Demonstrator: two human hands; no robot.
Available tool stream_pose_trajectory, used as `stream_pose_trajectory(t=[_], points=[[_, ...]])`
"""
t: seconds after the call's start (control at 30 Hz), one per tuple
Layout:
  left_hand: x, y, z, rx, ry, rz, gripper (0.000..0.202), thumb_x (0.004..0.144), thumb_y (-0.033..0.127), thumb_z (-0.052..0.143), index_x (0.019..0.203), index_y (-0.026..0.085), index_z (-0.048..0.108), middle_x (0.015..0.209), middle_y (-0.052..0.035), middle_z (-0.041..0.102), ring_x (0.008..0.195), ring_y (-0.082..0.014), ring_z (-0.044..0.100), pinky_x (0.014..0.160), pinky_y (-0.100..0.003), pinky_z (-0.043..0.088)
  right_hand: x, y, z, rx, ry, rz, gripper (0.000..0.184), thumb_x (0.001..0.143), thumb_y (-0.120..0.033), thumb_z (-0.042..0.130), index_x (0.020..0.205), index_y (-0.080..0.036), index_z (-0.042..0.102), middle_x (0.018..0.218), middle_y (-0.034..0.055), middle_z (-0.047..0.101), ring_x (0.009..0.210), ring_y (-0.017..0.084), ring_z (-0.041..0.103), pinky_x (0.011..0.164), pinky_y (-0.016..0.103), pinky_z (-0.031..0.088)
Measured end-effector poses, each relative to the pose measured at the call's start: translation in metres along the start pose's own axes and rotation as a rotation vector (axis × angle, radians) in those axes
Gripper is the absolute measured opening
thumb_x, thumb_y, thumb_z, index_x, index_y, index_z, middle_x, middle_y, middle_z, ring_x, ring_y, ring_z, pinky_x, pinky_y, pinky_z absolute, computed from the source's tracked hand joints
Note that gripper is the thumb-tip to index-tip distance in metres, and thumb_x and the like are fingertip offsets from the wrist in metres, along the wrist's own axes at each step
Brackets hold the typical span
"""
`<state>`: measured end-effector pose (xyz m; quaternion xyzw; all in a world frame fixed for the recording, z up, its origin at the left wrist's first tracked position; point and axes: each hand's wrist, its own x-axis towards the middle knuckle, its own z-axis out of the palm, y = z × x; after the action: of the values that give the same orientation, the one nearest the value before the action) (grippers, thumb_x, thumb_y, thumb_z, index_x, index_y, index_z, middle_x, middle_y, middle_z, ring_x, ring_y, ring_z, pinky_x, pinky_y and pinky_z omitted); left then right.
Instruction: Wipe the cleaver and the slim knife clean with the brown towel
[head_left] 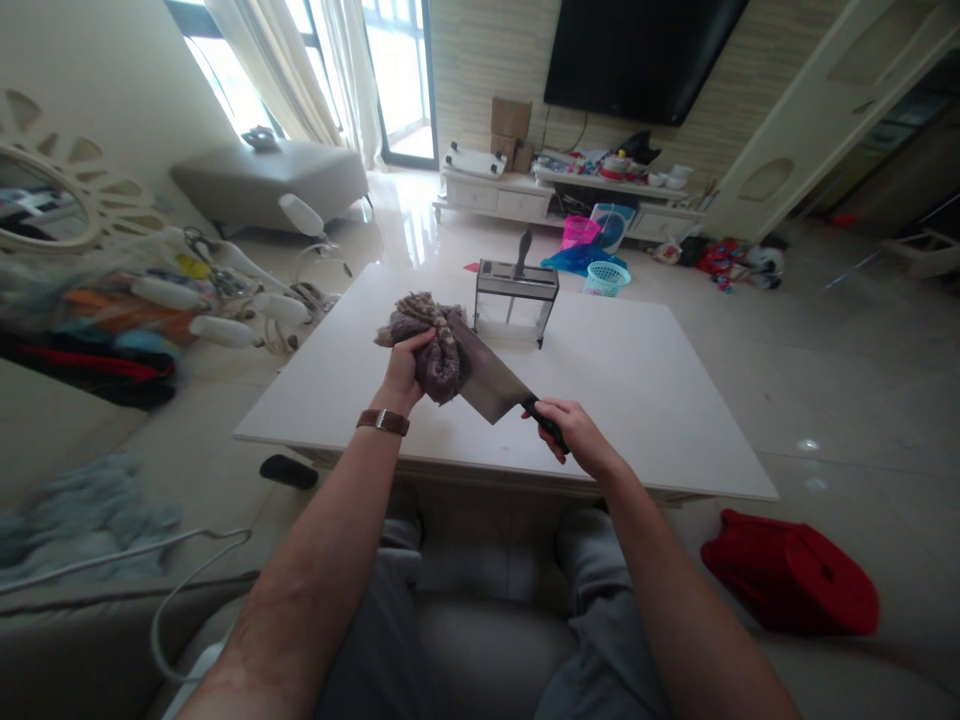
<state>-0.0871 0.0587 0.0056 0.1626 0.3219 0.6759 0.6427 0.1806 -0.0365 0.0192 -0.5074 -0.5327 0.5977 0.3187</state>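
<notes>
Above the white table (607,390), my left hand (407,365) grips a bunched grey-brown cloth (437,370). The cloth lies against the blade of a cleaver (491,375), covering part of its far end. My right hand (566,430) is closed around the cleaver's black handle, with the blade pointing up and to the left. Just beyond the blade stands a knife block (517,295) with clear sides and a dark top. One dark knife handle (524,250) sticks up out of it.
Right of the table, a red stool or bag-like thing (791,575) sits on the floor. A lamp with white shades (225,330) stands at the left. Behind the table are a pink basket (580,232), a light blue basket (606,280) and a low white cabinet (495,200).
</notes>
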Motion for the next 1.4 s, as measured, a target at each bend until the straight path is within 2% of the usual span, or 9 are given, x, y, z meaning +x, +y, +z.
stream_pose_trajectory(t=[0.17, 0.3, 0.43, 0.6, 0.77, 0.9, 1.07, 1.23, 1.4], points=[[-0.01, 0.011, -0.012, 0.285, -0.104, -0.258, 0.029, 0.069, 0.006, 0.079, 0.098, 0.008, 0.077, 0.092, -0.0177, 0.079, 0.079, -0.0315, 0.078, 0.089, -0.048, 0.064, -0.006, 0.0, -0.015, -0.073, 0.007, 0.031, 0.042, 0.087, -0.051, 0.055, 0.092, -0.013, 0.07, 0.044, -0.0079, 0.045, 0.029, 0.008, 0.037, 0.03, 0.02, 0.027], [-0.011, 0.004, -0.01, 0.374, -0.081, -0.133, 0.038, 0.061, 0.003, 0.086, 0.097, 0.007, 0.077, 0.096, -0.0181, 0.079, 0.078, -0.0297, 0.077, 0.087, -0.047, 0.064, -0.007, 0.001, -0.021, -0.096, 0.019, 0.031, 0.042, 0.087, -0.052, 0.055, 0.092, -0.013, 0.07, 0.044, -0.0079, 0.045, 0.029, 0.008, 0.038, 0.031, 0.02, 0.026], [-0.002, -0.01, -0.003, 0.25, -0.027, -0.005, 0.032, 0.062, 0.003, 0.085, 0.092, 0.008, 0.076, 0.092, -0.0144, 0.079, 0.083, -0.0272, 0.077, 0.091, -0.043, 0.062, -0.003, 0.003, -0.018, -0.081, 0.047, 0.008, 0.043, 0.088, -0.054, 0.056, 0.091, -0.013, 0.07, 0.045, -0.0078, 0.045, 0.03, 0.008, 0.038, 0.031, 0.019, 0.027], [0.0, -0.018, 0.008, -0.004, -0.01, -0.027, 0.016, 0.077, 0.014, 0.076, 0.093, 0.013, 0.074, 0.093, -0.0106, 0.079, 0.1, -0.0275, 0.075, 0.102, -0.043, 0.059, 0.003, 0.005, -0.011, -0.019, 0.1, -0.03, 0.045, 0.086, -0.057, 0.06, 0.09, -0.014, 0.071, 0.047, -0.0076, 0.046, 0.031, 0.007, 0.036, 0.03, 0.02, 0.025], [-0.011, -0.022, 0.017, -0.12, -0.063, -0.05, 0.015, 0.083, 0.023, 0.071, 0.096, 0.016, 0.074, 0.101, -0.0089, 0.079, 0.111, -0.0296, 0.072, 0.105, -0.046, 0.058, 0.006, 0.006, 0.004, 0.069, 0.153, -0.093, 0.043, 0.087, -0.057, 0.06, 0.093, -0.016, 0.069, 0.046, -0.0089, 0.045, 0.031, 0.007, 0.035, 0.03, 0.02, 0.024], [-0.019, -0.034, 0.023, -0.103, -0.08, -0.116, 0.01, 0.083, 0.02, 0.072, 0.092, 0.015, 0.074, 0.095, -0.0085, 0.079, 0.106, -0.0279, 0.074, 0.103, -0.042, 0.059, 0.009, 0.007, 0.018, 0.119, 0.159, -0.114, 0.044, 0.087, -0.059, 0.059, 0.096, -0.017, 0.067, 0.048, -0.0093, 0.046, 0.031, 0.007, 0.036, 0.03, 0.02, 0.025], [-0.016, -0.047, 0.026, -0.098, -0.007, -0.124, 0.006, 0.082, 0.014, 0.073, 0.088, 0.013, 0.073, 0.089, -0.008, 0.079, 0.092, -0.0231, 0.076, 0.101, -0.038, 0.059, 0.01, 0.006, 0.026, 0.083, 0.131, -0.102, 0.046, 0.087, -0.061, 0.06, 0.098, -0.017, 0.067, 0.049, -0.0092, 0.047, 0.031, 0.007, 0.039, 0.03, 0.02, 0.028], [-0.003, -0.038, 0.02, -0.153, 0.056, -0.019, 0.009, 0.081, 0.013, 0.074, 0.09, 0.014, 0.072, 0.087, -0.0058, 0.078, 0.085, -0.0189, 0.075, 0.101, -0.036, 0.058, 0.014, 0.004, 0.026, 0.075, 0.128, -0.111, 0.047, 0.086, -0.062, 0.061, 0.096, -0.016, 0.068, 0.05, -0.009, 0.046, 0.032, 0.006, 0.038, 0.031, 0.019, 0.027], [-0.005, -0.024, 0.016, -0.183, 0.027, 0.02, 0.004, 0.084, 0.019, 0.07, 0.086, 0.016, 0.072, 0.087, -0.0052, 0.078, 0.096, -0.0222, 0.076, 0.101, -0.035, 0.059, 0.017, 0.008, 0.027, 0.101, 0.147, -0.117, 0.046, 0.085, -0.06, 0.061, 0.095, -0.015, 0.068, 0.048, -0.0092, 0.046, 0.03, 0.006, 0.036, 0.029, 0.02, 0.025]])
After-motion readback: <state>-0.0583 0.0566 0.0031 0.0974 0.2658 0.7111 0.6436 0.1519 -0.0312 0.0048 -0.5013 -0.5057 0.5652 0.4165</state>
